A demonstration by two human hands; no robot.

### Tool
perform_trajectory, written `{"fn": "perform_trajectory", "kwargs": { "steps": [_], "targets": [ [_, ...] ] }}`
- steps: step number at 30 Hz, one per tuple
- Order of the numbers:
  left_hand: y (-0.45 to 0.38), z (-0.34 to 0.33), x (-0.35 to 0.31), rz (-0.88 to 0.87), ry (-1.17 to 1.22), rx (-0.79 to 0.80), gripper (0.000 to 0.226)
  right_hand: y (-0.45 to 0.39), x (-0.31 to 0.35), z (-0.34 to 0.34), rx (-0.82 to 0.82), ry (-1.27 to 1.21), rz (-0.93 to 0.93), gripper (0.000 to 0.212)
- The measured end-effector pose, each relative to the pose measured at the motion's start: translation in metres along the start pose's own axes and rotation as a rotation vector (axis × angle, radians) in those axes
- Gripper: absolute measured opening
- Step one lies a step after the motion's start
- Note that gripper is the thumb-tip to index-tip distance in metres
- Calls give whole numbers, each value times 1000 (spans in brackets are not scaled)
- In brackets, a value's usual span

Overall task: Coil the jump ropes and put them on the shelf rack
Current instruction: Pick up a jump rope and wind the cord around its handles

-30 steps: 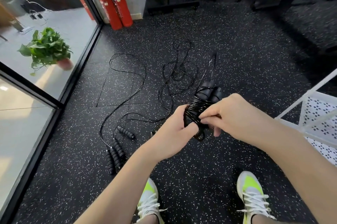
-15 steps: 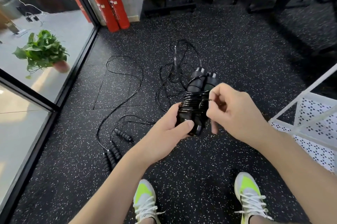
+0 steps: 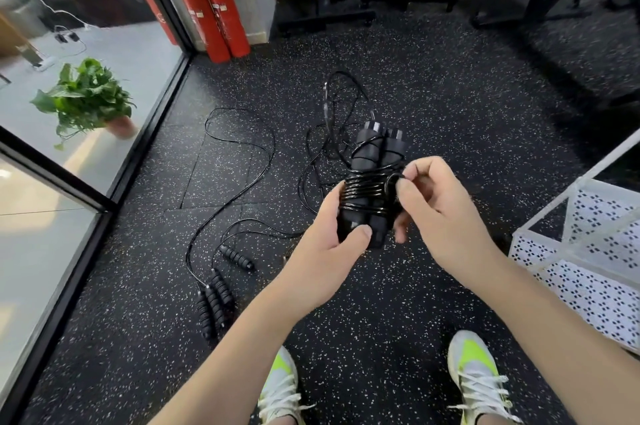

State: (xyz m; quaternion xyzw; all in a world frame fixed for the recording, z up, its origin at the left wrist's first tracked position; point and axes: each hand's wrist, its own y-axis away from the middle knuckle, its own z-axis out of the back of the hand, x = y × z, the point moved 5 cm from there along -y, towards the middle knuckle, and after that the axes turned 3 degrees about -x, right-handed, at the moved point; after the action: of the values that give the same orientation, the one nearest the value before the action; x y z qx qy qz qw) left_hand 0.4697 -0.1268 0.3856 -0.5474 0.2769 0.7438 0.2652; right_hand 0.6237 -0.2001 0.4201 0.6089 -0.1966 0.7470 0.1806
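Loose jump ropes (image 3: 221, 282) are lying on the floor at left. Left hand (image 3: 325, 251) is gripping the coiled rope bundle (image 3: 370, 189) mid-air; right hand (image 3: 440, 210) is pinching its cord. Shelf rack (image 3: 588, 251) is standing at right.

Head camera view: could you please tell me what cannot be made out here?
- Shelf rack: cut off by the right edge.
- Rope bundle: bottom hidden by the left hand; cord end behind right hand fingers.
- Fire extinguishers: labels too small.
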Motion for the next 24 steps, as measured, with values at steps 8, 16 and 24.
{"fn": "perform_trajectory", "kwargs": {
  "steps": [8,16,24],
  "targets": [
    [5,-33,-27,-190,-202,-113,69,21,-16,13,-77,-174,-140,14],
    [10,-120,-74,-346,-439,-15,73,62,-28,93,-259,-260,-372,40],
    [22,-246,-131,-372,-390,254,90,130,-12,218,-508,-133,-465,38]
  ]
}}
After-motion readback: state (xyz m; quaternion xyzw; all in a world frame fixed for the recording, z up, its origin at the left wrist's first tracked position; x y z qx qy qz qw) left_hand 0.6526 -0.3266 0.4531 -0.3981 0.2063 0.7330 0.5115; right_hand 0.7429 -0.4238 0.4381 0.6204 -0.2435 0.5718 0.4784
